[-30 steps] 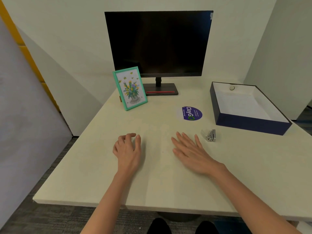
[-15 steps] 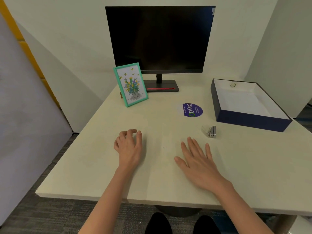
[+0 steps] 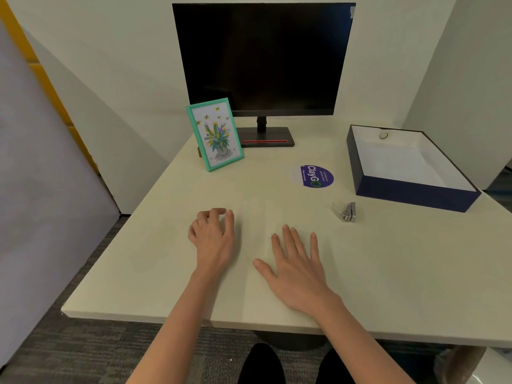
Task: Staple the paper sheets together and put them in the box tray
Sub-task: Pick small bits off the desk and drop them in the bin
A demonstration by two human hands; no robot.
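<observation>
Round sticker [image 3: 316, 176] on the desk, purple over white, reads "ClayGO" in white with a green ring for the O; smaller lines beside it too fine to read. Desk [image 3: 388, 273] pale cream, matte, square-edged. Paper sheets [image 3: 259, 245] lie flat under both hands, nearly the same tone as the desktop, edges only faintly visible, so their outline is uncertain. Left hand [image 3: 213, 236] rests on them with fingers curled under, gripping nothing. Right hand [image 3: 296, 264] lies palm down, fingers spread and flat, also holding nothing. Small stapler [image 3: 345, 212], clear plastic with metal parts, sits on the desk beyond the right hand, apart from it, just in front of the box tray [image 3: 415, 196]. Tray is rectangular, navy outside, white inside, with a small round object [image 3: 383, 135] at its far wall. Dark monitor [image 3: 263, 56], screen off, thin red strip on its flat base. Teal picture frame [image 3: 214, 133] leans beside it, showing potted flowers and bees.
</observation>
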